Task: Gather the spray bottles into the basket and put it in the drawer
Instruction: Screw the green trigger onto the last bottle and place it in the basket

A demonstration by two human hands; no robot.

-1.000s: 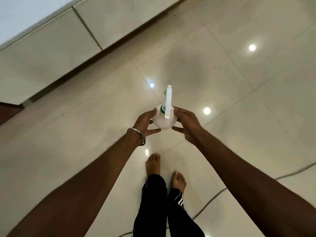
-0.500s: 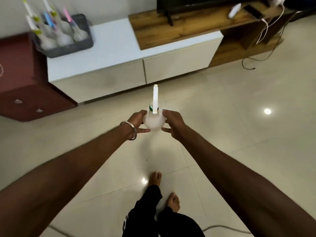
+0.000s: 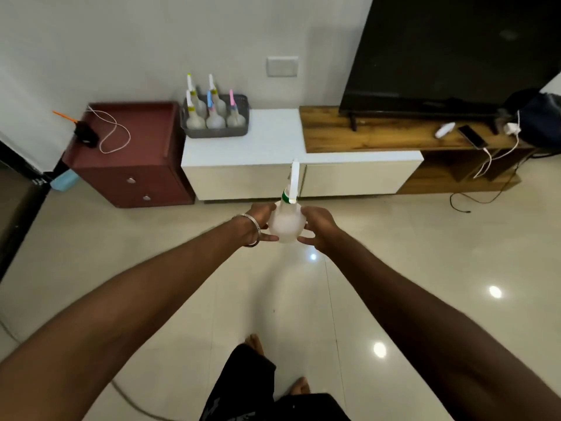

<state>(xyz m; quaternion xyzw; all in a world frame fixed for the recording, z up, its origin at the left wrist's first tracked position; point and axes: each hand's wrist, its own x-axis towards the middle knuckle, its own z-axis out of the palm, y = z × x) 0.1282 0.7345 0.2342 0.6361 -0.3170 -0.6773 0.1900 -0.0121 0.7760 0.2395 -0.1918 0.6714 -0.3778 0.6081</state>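
Note:
I hold a white spray bottle (image 3: 285, 223) with a green collar and a white nozzle upright in front of me, above the floor. My left hand (image 3: 258, 223) grips its left side and my right hand (image 3: 318, 227) grips its right side. Ahead, a grey basket (image 3: 216, 131) stands at the left end of a white cabinet top (image 3: 267, 141). Several spray bottles (image 3: 212, 112) with yellow, blue and pink nozzles stand in the basket. Two white drawer fronts (image 3: 243, 182) face me below the top.
A dark red side cabinet (image 3: 127, 159) with a white cable stands left of the white cabinet. A wooden TV shelf (image 3: 379, 132) with a black television (image 3: 449, 50), a phone and chargers lies to the right. Glossy tiled floor (image 3: 394, 238) stretches between me and the furniture.
My view has lifted from the floor to the wall and furniture. The basket and cabinets have come into fuller view. Both hands keep holding the bottle.

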